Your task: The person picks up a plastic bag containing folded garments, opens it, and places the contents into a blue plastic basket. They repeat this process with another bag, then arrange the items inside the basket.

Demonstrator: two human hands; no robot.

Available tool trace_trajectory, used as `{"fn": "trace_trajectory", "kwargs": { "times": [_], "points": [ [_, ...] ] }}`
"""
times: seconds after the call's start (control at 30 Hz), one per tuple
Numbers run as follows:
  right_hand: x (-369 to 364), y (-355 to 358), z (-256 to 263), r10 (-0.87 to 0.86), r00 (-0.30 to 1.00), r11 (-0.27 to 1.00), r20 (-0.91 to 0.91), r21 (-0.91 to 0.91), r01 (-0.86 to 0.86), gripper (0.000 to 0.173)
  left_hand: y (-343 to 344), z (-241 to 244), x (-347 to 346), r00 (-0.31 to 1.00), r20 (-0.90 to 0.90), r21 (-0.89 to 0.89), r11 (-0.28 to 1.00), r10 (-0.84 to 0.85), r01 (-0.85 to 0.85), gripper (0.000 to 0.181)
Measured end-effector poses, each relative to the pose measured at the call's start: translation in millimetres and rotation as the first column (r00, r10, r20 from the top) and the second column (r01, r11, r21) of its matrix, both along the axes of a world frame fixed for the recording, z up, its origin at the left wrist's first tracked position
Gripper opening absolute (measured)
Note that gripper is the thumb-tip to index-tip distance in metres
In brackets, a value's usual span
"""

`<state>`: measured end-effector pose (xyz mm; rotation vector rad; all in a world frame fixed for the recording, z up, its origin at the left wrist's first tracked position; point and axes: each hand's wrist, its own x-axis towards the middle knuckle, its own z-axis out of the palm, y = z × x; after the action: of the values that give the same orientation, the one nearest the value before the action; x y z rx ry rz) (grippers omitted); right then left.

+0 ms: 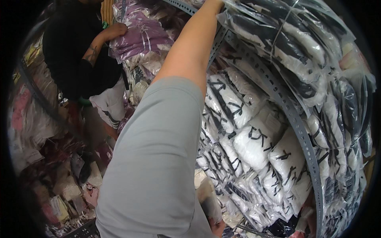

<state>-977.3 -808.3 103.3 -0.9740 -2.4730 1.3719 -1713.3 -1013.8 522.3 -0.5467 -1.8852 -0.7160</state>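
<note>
My left arm, in a grey sleeve, reaches up past a slotted metal upright. My left hand (220,4) is at the top edge, mostly cut off, beside a tied bundle of dark and white garments in clear plastic (285,35); its fingers do not show. Low in the view, right of my sleeve, my right hand (217,227) grips the lower end of a plastic-wrapped packet (209,199). Next to this packet, white bagged garments with black straps (253,145) are piled on the shelving.
A curved-looking slotted metal post (293,116) runs down the right side. At upper left a person in black (74,50) rests a hand on purple bagged garments (140,35). More bagged garments (67,190) and a slotted rail (82,230) are at lower left.
</note>
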Motion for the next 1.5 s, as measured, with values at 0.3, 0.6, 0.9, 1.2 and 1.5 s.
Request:
{"fn": "trace_trajectory", "kwargs": {
  "times": [0.3, 0.6, 0.9, 1.2, 1.5],
  "points": [
    [-10.5, -5.5, 30.5, 0.102, 0.995, 0.994, -0.004, 0.045, -0.102, 0.021, -56.8, -59.9, 60.4, 0.949, -0.308, 0.333, 0.927, -0.067, 0.173, 0.027],
    [-47.1, -10.3, 63.5, 0.280, 0.960, 0.956, 0.018, 0.079, -0.281, 0.017, -8.1, -313.0, 392.7, 0.373, 0.417, 0.093, 0.447, -0.829, 0.890, 0.066],
    [-83.9, -12.1, 138.7, 0.205, 0.918, 0.948, -0.339, -0.164, -0.272, 0.018, 1.7, -315.4, 445.6, 0.290, 0.669, -0.063, 0.337, -0.684, 0.939, 0.050],
    [-61.0, -4.9, 140.8, 0.117, 0.876, 0.986, -0.467, -0.050, -0.158, 0.018, 32.1, -294.2, 481.3, 0.260, 0.690, -0.037, 0.326, -0.676, 0.945, 0.037],
    [-49.7, -1.9, 145.6, 0.006, 0.831, 0.988, -0.556, -0.124, -0.090, 0.020, 53.4, -256.8, 502.8, 0.272, 0.736, -0.075, 0.324, -0.621, 0.943, 0.049]
  ]
}}
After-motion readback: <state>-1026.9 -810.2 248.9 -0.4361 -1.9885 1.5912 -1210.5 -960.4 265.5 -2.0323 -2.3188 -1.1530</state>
